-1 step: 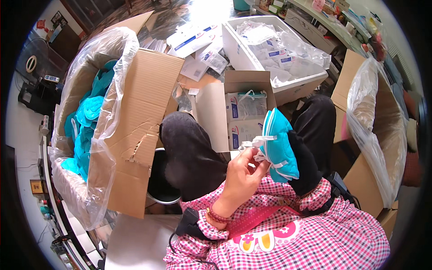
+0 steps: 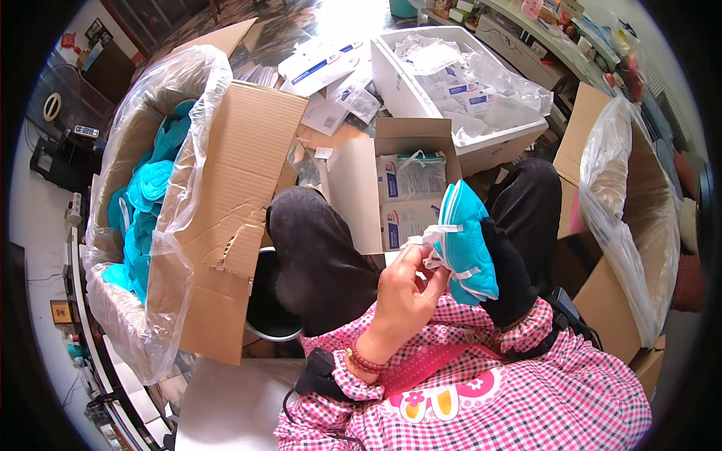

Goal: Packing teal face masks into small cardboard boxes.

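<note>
Straps [image 2: 432,236] shifted, turquoise masks [image 2: 471,244] lengthwise toward torso [image 2: 519,406]

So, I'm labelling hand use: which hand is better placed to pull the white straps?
Probably the left hand: it pinches the white straps, while the black-covered right hand is against the right side of the teal padded bundle, partly hidden.

The smock [image 2: 545,395] is pink checked, trousers [image 2: 320,259] black
</note>
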`<state>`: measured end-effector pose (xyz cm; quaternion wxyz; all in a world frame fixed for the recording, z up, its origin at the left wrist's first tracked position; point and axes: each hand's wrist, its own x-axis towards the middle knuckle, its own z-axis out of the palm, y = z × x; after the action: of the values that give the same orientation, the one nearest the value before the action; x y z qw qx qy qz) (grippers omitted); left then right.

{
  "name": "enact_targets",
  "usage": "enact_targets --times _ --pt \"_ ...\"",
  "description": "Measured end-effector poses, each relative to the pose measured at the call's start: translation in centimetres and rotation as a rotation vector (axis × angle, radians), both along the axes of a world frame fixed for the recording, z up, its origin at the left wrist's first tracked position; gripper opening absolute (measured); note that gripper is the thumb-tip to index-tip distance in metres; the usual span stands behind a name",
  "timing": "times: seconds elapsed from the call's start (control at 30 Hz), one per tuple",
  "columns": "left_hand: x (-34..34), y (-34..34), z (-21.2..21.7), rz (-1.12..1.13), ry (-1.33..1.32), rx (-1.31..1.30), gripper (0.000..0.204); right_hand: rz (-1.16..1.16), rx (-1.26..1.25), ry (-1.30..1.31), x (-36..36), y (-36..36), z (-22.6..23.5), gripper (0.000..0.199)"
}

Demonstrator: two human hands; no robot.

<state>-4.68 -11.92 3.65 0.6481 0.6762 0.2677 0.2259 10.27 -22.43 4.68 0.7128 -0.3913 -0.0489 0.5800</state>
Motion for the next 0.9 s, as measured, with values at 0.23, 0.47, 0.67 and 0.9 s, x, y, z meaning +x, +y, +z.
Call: enact_targets --times 0.23,0.47,0.67,0.9 --pt "-0.2 0.0 -2.5 0.071 -0.084 0.449 0.014 0.106 0.247 0.240 0.3 0.9 -1.5 0.050" --pt "-0.8 0.2 -0.8 0.070 -0.174 -0.367 0.018 0.118 0.224 -0.206 -0.3 0.2 -2.0 0.054" --pt "-1.0 -0.2 -1.0 0.023 -0.298 -0.616 0.024 0.122 0.215 0.227 0.1 0.6 -2.2 0.049" --pt "0.2 -0.9 -1.1 0.129 -0.254 -0.622 0.015 0.036 0.029 0.103 -0.8 0.6 -0.8 0.053"
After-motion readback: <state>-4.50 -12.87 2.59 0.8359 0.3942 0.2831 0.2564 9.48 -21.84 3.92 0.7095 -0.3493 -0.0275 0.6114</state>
